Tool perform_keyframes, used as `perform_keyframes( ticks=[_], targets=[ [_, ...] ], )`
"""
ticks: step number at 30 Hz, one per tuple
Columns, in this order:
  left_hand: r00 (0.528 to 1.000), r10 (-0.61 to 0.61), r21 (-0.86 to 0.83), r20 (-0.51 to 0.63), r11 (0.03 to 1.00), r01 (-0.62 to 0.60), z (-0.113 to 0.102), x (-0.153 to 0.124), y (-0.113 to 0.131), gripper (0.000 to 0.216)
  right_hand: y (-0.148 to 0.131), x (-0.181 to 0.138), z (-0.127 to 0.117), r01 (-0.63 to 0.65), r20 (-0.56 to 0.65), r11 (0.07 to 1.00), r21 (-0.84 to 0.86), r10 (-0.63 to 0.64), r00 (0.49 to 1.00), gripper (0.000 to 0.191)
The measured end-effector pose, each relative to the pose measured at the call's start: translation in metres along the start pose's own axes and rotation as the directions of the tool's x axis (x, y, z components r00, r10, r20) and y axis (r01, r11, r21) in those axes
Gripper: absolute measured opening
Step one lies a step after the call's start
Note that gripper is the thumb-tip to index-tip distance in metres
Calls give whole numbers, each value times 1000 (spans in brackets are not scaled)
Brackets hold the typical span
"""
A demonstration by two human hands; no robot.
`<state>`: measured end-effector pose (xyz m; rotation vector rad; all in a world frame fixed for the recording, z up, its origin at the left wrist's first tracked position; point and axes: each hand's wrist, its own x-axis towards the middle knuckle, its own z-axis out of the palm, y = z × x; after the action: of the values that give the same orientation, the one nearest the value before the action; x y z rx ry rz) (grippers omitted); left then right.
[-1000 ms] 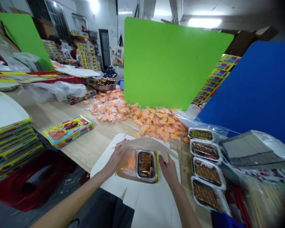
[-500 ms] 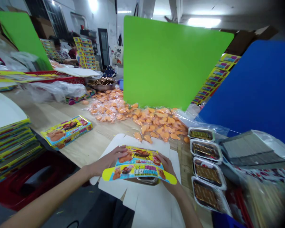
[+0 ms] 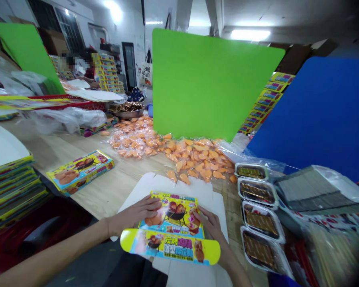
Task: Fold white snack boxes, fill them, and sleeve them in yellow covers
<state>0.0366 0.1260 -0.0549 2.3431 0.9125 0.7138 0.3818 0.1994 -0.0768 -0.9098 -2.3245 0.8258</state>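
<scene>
A printed cardboard box (image 3: 175, 223), yellow and blue with pictures of a grill and chicken legs, lies in front of me. Its front flap (image 3: 170, 247), with rounded yellow ends, folds down toward me. My left hand (image 3: 137, 215) grips the box's left side, fingers resting over its top. On the right side, my right hand (image 3: 211, 225) holds the edge, thumb hidden from view. What is inside the box cannot be seen. White flat cardboard blanks (image 3: 218, 207) lie beneath it.
Orange drumstick-shaped pieces in clear wrappers (image 3: 197, 159) are heaped behind the box. Filled foil-like trays (image 3: 261, 221) line up at right. A finished-looking box (image 3: 80, 171) and a stack of boxes (image 3: 14, 187) are at left. Green (image 3: 212, 87) and blue boards (image 3: 323, 119) stand behind.
The box's top and front flap have come down toward me and now face the camera more fully. The tray that showed under the flap is covered. Both hands stay at the box's sides.
</scene>
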Motion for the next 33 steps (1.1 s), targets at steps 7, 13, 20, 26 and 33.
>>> perform_keyframes(
  ticks=[7,13,20,26,33],
  targets=[
    [808,-586,-762,59,497,416,-12,25,38,40,-42,22,-8,-294,-114,791,536,413,904,34],
    [753,-653,-870,82,322,374,-10,37,23,32,-37,36,-28,-262,-344,860,437,429,835,46],
    [745,-658,-866,109,305,396,-11,34,28,34,-76,46,-77,-255,108,955,151,241,965,42],
    [757,-649,-841,75,366,398,-12,36,30,30,-79,43,-78,-399,278,798,452,299,913,44],
    [740,-667,-849,86,340,405,-8,36,31,34,-70,25,-56,-315,147,829,462,279,949,47]
  ],
)
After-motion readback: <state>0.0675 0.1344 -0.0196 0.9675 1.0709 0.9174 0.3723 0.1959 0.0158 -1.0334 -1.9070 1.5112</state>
